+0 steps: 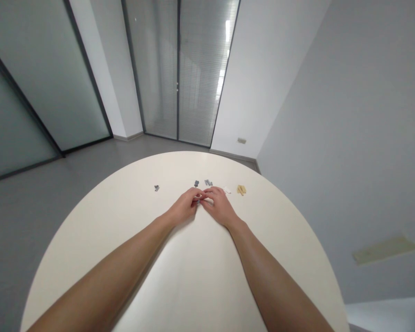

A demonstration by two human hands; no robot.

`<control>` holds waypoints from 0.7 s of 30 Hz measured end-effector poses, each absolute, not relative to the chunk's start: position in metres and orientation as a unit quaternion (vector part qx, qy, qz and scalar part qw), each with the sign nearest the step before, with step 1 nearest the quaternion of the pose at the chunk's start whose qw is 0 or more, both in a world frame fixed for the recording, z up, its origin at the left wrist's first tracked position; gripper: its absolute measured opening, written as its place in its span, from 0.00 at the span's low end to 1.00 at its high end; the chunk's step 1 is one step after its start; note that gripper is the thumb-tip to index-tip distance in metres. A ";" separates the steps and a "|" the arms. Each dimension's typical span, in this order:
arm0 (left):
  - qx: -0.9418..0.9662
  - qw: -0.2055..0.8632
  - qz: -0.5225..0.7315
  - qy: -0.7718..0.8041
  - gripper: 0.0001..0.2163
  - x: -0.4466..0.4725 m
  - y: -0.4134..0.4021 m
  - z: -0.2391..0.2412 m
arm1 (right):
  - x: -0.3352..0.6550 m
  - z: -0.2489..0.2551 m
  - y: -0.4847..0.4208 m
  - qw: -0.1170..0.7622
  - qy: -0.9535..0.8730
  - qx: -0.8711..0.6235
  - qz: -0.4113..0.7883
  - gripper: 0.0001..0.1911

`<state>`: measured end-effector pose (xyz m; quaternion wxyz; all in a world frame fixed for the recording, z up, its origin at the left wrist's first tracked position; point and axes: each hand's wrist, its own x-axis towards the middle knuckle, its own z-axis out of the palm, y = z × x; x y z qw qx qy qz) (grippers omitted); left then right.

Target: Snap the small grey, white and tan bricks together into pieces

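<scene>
Above the middle of the round table, my left hand (pixel 185 205) and my right hand (pixel 221 206) meet at the fingertips. Both are closed in a pinch around a small grey piece (pixel 198 201), mostly covered by the fingers, so its exact shape is hidden. Just beyond the hands lie dark blue pieces (pixel 196 183) and long grey pieces (pixel 208 182). Some white pieces (pixel 227 189) are partly behind my right hand. Farther right is a small heap of yellow pieces (pixel 241 189); to the left, a few dark grey pieces (pixel 157 188).
The white round table (pixel 190 286) fills the lower view, its curved far edge just past the piles. Grey floor (pixel 31 216) shows on the left. A plain wall (pixel 349 138) stands close on the right, and glass panels (pixel 197 69) rise behind.
</scene>
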<state>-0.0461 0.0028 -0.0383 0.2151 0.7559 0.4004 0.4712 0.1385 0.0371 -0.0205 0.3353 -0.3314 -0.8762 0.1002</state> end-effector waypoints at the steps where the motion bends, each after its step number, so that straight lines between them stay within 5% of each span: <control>1: 0.757 0.215 0.469 0.402 0.19 -0.046 0.003 -0.038 | 0.138 -0.020 0.037 0.334 -0.876 -0.330 0.107 0.06; 21: 0.704 0.112 0.363 0.600 0.05 -0.043 -0.009 -0.014 | 0.136 -0.009 0.030 0.347 -0.854 -0.353 0.157 0.02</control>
